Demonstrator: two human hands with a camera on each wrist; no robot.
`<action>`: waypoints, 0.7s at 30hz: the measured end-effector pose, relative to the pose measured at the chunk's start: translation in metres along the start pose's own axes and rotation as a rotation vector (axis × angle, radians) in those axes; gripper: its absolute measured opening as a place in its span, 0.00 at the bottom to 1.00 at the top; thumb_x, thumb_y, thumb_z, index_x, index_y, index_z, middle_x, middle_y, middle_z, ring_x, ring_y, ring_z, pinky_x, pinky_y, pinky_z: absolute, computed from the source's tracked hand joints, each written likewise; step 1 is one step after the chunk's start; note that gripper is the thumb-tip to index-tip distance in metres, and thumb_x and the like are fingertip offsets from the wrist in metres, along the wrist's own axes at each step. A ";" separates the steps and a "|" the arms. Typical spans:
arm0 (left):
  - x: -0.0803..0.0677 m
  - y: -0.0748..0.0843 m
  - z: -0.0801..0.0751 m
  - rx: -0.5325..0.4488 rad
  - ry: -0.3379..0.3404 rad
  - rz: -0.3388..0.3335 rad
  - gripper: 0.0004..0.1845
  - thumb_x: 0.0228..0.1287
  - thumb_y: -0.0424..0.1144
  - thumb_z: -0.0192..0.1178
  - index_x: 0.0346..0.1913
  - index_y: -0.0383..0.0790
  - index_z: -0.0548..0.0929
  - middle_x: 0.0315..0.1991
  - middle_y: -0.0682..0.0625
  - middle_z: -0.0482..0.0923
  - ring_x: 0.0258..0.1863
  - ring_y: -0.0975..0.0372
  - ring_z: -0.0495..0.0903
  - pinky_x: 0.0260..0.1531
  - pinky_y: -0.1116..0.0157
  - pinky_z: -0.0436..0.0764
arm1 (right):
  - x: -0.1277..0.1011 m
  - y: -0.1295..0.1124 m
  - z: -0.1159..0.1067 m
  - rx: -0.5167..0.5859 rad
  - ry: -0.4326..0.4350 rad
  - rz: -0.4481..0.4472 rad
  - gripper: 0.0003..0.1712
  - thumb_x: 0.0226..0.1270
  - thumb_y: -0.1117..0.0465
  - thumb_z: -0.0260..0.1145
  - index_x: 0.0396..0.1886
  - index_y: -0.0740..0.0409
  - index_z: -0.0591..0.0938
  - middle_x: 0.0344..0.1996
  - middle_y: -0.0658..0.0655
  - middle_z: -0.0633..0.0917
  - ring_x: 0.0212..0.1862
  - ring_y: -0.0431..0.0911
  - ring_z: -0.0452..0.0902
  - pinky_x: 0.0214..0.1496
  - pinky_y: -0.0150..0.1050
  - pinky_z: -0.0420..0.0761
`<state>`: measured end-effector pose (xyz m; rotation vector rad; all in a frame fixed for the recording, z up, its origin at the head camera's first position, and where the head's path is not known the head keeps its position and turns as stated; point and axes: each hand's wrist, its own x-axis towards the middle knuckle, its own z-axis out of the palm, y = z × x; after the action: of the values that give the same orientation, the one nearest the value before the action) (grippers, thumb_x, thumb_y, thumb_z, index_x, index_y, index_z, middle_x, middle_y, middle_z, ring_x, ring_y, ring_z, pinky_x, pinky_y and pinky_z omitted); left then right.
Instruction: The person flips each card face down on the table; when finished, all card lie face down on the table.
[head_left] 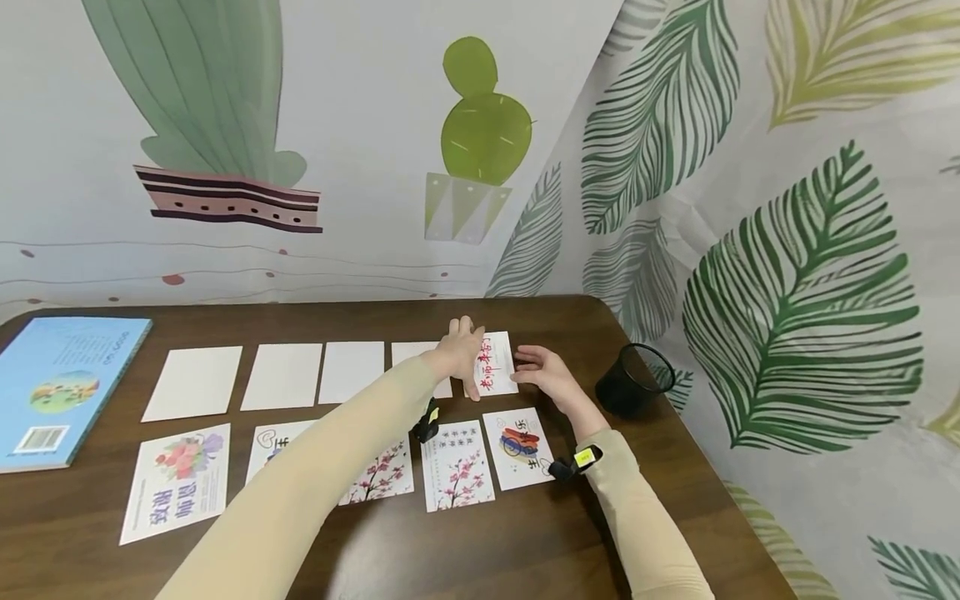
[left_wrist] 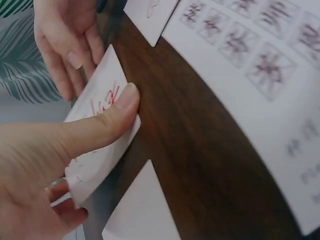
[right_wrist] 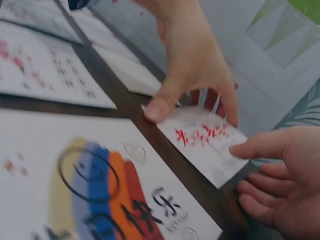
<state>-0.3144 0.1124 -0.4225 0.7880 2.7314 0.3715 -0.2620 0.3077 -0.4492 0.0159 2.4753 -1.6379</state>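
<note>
My left hand [head_left: 457,354] grips a white card with red handwritten characters [head_left: 494,363] at the back right of the table. In the left wrist view the thumb [left_wrist: 127,97] lies over one edge of this card, which looks slightly bowed, and the fingers are at the opposite edge. Close to the card's right end is my right hand [head_left: 547,375], its fingers loosely bent. Its thumb [right_wrist: 242,150] overlaps the card's corner in the right wrist view. Nearest below lies a card with coloured brush strokes [head_left: 519,447], and beside that a blossom card [head_left: 458,467].
Several blank white cards [head_left: 282,377] form the back row. In the front row are printed cards, including a flower card [head_left: 176,483]; my left sleeve covers part of this row. A blue book [head_left: 67,392] lies far left, and a black mesh pen holder [head_left: 630,383] stands right.
</note>
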 end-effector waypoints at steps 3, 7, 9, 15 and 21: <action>-0.006 0.001 -0.001 -0.038 0.056 0.037 0.69 0.27 0.48 0.85 0.75 0.31 0.55 0.68 0.37 0.51 0.66 0.48 0.52 0.61 0.60 0.74 | 0.007 -0.002 -0.004 -0.047 -0.019 -0.031 0.38 0.61 0.68 0.68 0.70 0.71 0.64 0.65 0.72 0.71 0.61 0.64 0.75 0.62 0.50 0.77; -0.011 0.001 0.000 -0.026 0.121 0.075 0.70 0.24 0.49 0.86 0.74 0.31 0.55 0.67 0.37 0.52 0.65 0.48 0.54 0.63 0.58 0.72 | 0.016 -0.001 -0.005 -0.080 -0.054 -0.052 0.35 0.61 0.67 0.69 0.67 0.72 0.67 0.60 0.72 0.75 0.55 0.57 0.78 0.56 0.41 0.81; -0.012 0.001 0.001 -0.027 0.142 0.085 0.71 0.23 0.49 0.86 0.74 0.31 0.55 0.67 0.36 0.52 0.64 0.48 0.54 0.63 0.57 0.71 | 0.018 0.001 -0.004 -0.065 -0.073 -0.052 0.32 0.61 0.67 0.68 0.64 0.73 0.69 0.57 0.71 0.77 0.51 0.52 0.80 0.51 0.36 0.82; -0.016 -0.001 0.003 -0.057 0.191 0.100 0.71 0.22 0.48 0.86 0.74 0.32 0.55 0.67 0.37 0.53 0.65 0.47 0.54 0.64 0.56 0.70 | 0.017 0.008 0.003 0.074 -0.100 -0.067 0.25 0.64 0.68 0.64 0.59 0.75 0.73 0.50 0.67 0.83 0.41 0.40 0.82 0.42 0.31 0.83; -0.018 -0.005 0.006 -0.066 0.196 0.104 0.70 0.25 0.50 0.85 0.75 0.32 0.55 0.68 0.38 0.53 0.67 0.48 0.54 0.65 0.56 0.69 | 0.015 0.009 0.010 0.194 -0.092 -0.049 0.22 0.66 0.70 0.62 0.57 0.78 0.73 0.44 0.61 0.87 0.38 0.38 0.84 0.40 0.32 0.85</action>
<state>-0.3003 0.0999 -0.4263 0.9234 2.8465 0.5872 -0.2744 0.3010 -0.4638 -0.0942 2.2587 -1.8494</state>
